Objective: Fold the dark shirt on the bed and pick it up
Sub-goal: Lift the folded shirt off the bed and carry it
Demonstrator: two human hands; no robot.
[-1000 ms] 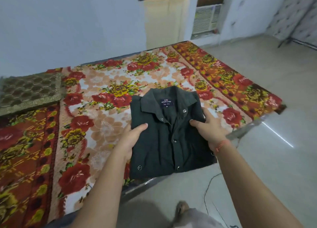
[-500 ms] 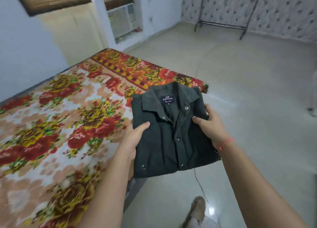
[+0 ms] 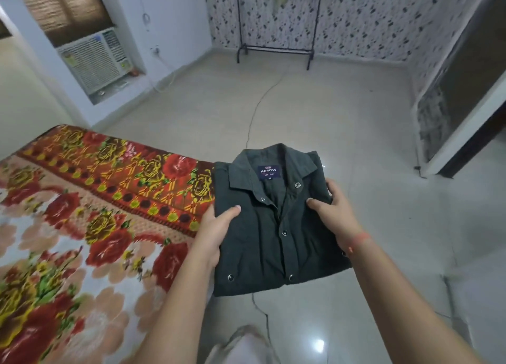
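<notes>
The dark shirt (image 3: 271, 235) is folded into a neat rectangle, collar and blue label facing up, snaps down its front. It hangs in the air over the floor, just right of the bed's corner. My left hand (image 3: 216, 232) grips its left edge, thumb on top. My right hand (image 3: 335, 217) grips its right edge, thumb pressed near the placket; a red thread circles that wrist. The fingers under the shirt are hidden. The bed (image 3: 82, 226) with its red and yellow floral cover lies to the left.
Pale tiled floor (image 3: 315, 112) stretches ahead with a thin cable running across it. A black clothes rack (image 3: 275, 49) stands at the far patterned wall. A window air conditioner (image 3: 94, 60) sits at the left wall. A door frame (image 3: 465, 122) is at the right.
Both hands have carried the folded shirt off the bed and out over the floor. The view has swung to the right, away from the bed and toward the room.
</notes>
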